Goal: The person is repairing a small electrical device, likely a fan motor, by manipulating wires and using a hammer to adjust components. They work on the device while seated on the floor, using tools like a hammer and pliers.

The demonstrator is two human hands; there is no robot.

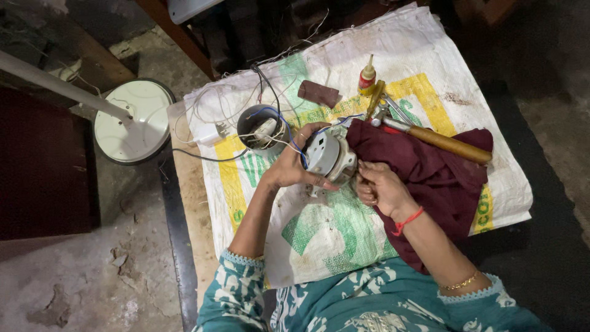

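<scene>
Teal patterned sleeves (369,307) frame the lower view. The left hand (289,166) grasps a grey, round electric motor (329,157) from its left side, with blue and white wires (289,132) trailing from it. The right hand (378,187), fingers curled, grips the motor's lower right edge. The motor is held just above a white woven sack (326,233), beside a maroon cloth (430,172).

Dim surroundings, soft overhead light on the white sack (393,55), sharp focus, edges dark
</scene>
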